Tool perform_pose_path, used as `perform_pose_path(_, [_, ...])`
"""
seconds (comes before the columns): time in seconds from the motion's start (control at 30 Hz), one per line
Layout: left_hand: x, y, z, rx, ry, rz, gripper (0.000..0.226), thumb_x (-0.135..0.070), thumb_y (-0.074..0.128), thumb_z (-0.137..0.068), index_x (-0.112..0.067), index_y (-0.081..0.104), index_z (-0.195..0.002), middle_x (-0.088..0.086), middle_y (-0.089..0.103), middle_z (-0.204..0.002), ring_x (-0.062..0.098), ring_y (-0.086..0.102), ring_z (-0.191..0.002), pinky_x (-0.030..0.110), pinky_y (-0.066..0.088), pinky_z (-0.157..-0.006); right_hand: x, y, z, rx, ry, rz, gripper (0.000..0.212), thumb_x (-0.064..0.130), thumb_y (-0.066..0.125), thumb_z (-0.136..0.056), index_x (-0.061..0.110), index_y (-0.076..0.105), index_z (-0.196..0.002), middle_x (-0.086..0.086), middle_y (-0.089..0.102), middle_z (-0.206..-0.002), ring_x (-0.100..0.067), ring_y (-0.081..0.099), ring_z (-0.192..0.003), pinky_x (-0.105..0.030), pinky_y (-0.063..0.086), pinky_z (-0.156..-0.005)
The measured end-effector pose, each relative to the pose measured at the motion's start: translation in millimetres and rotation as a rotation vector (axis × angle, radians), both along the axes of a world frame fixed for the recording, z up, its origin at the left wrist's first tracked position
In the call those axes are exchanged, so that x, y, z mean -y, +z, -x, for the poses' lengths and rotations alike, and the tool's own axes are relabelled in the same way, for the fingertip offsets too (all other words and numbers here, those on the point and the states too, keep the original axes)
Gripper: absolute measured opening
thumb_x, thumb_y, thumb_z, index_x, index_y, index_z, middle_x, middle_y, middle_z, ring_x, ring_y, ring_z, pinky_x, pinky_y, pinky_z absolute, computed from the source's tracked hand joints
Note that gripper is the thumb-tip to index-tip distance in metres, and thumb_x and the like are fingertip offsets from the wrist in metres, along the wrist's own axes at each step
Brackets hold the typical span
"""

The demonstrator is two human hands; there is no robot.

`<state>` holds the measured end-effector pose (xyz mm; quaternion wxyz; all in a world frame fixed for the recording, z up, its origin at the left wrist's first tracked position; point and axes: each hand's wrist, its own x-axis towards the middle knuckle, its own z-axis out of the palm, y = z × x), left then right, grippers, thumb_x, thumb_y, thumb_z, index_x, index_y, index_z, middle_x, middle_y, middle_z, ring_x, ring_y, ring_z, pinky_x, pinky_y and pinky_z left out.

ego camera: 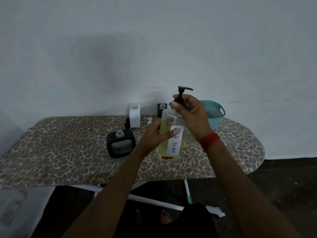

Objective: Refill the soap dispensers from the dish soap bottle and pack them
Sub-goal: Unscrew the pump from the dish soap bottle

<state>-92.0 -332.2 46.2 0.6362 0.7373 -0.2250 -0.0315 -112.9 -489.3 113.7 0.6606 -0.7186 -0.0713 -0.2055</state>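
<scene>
A clear dish soap bottle (171, 143) with pale yellow liquid and a white "DISH SOAP" label stands on the leopard-print ironing board (68, 152). My left hand (157, 134) grips its body. My right hand (190, 114) pinches the collar of the bottle's black pump (182, 93) at the neck. A black square dispenser (121, 145) with an open neck sits left of the bottle. A white dispenser (135, 115) and another black dispenser (161, 109), both uncapped, stand at the back edge.
A teal perforated basket (215, 114) sits at the back right, partly behind my right hand. A loose black pump (127, 121) and a white pump (149, 120) lie near the white dispenser. A wall stands close behind the board.
</scene>
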Motion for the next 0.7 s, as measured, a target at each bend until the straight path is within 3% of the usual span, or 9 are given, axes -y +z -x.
perform_pose_path(0.1, [-5, 18, 21, -0.059, -0.063, 0.166, 0.041, -0.031, 0.073, -0.084, -0.035, 0.056, -0.122, -0.002, 0.069, -0.121, 0.019, 0.065, -0.111, 0.036, 0.054, -0.092, -13, 27, 18, 0.025, 0.076, -0.05, 0.024, 0.005, 0.073, -0.089, 0.004, 0.069, -0.113, -0.019, 0.073, -0.106, -0.025, 0.07, -0.1, -0.035, 0.058, -0.091])
perform_pose_path(0.17, [-8, 27, 34, -0.104, -0.048, 0.249, 0.053, -0.052, 0.075, -0.075, -0.037, 0.054, -0.122, -0.007, 0.069, -0.119, 0.017, 0.064, -0.113, 0.036, 0.053, -0.093, -21, 41, 27, 0.047, 0.091, -0.022, 0.025, 0.009, 0.074, -0.089, 0.006, 0.071, -0.113, -0.01, 0.074, -0.101, -0.022, 0.07, -0.097, -0.037, 0.058, -0.091])
perform_pose_path(0.27, [-9, 26, 46, -0.188, -0.028, 0.336, 0.085, -0.084, 0.062, -0.062, -0.023, 0.055, -0.121, 0.014, 0.061, -0.128, 0.039, 0.056, -0.12, 0.056, 0.045, -0.102, -31, 55, 37, 0.052, 0.141, 0.037, 0.023, 0.013, 0.076, -0.088, 0.013, 0.074, -0.111, 0.006, 0.074, -0.092, -0.014, 0.068, -0.091, -0.035, 0.057, -0.089])
perform_pose_path(0.33, [-8, 30, 53, -0.316, -0.087, 0.473, 0.099, -0.088, 0.059, -0.059, -0.02, 0.054, -0.131, 0.02, 0.055, -0.136, 0.042, 0.05, -0.127, 0.061, 0.036, -0.108, -34, 58, 43, 0.037, 0.195, 0.034, 0.026, 0.009, 0.073, -0.089, 0.012, 0.072, -0.115, 0.007, 0.074, -0.087, -0.016, 0.068, -0.093, -0.033, 0.056, -0.092])
perform_pose_path(0.4, [-9, 35, 58, -0.379, -0.114, 0.553, 0.104, -0.085, 0.063, -0.06, -0.017, 0.052, -0.138, 0.021, 0.055, -0.137, 0.041, 0.05, -0.126, 0.06, 0.032, -0.111, -34, 59, 48, 0.009, 0.24, 0.025, 0.028, 0.005, 0.066, -0.094, 0.009, 0.067, -0.121, -0.002, 0.077, -0.095, -0.017, 0.071, -0.099, -0.031, 0.056, -0.094])
perform_pose_path(0.5, [-13, 34, 62, -0.425, -0.063, 0.513, 0.106, -0.084, 0.06, -0.066, -0.015, 0.045, -0.144, 0.024, 0.049, -0.141, 0.042, 0.047, -0.128, 0.063, 0.027, -0.113, -30, 56, 56, -0.018, 0.285, 0.01, 0.029, 0.007, 0.052, -0.102, 0.003, 0.06, -0.13, -0.015, 0.072, -0.118, -0.024, 0.067, -0.117, -0.038, 0.051, -0.104])
perform_pose_path(0.57, [-16, 29, 63, -0.417, 0.04, 0.411, 0.102, -0.089, 0.049, -0.07, -0.02, 0.044, -0.145, 0.02, 0.047, -0.145, 0.041, 0.044, -0.133, 0.065, 0.026, -0.113, -31, 52, 64, -0.003, 0.211, 0.018, 0.026, 0.014, 0.054, -0.103, 0.009, 0.064, -0.126, -0.006, 0.072, -0.12, -0.02, 0.066, -0.116, -0.041, 0.052, -0.102])
perform_pose_path(0.63, [-19, 24, 64, -0.387, 0.088, 0.335, 0.098, -0.09, 0.041, -0.072, -0.024, 0.045, -0.144, 0.014, 0.049, -0.145, 0.036, 0.045, -0.134, 0.062, 0.029, -0.113, -38, 47, 72, 0.042, 0.038, 0.098, 0.023, 0.028, 0.068, -0.095, 0.02, 0.069, -0.117, 0.003, 0.073, -0.113, -0.011, 0.067, -0.107, -0.034, 0.056, -0.091])
perform_pose_path(0.7, [-20, 23, 67, -0.352, 0.107, 0.316, 0.096, -0.089, 0.038, -0.075, -0.022, 0.046, -0.143, 0.013, 0.051, -0.143, 0.033, 0.048, -0.133, 0.06, 0.032, -0.112, -50, 44, 79, 0.066, -0.121, 0.166, 0.03, 0.036, 0.081, -0.082, 0.025, 0.071, -0.107, 0.008, 0.072, -0.106, -0.004, 0.066, -0.095, -0.016, 0.054, -0.077])
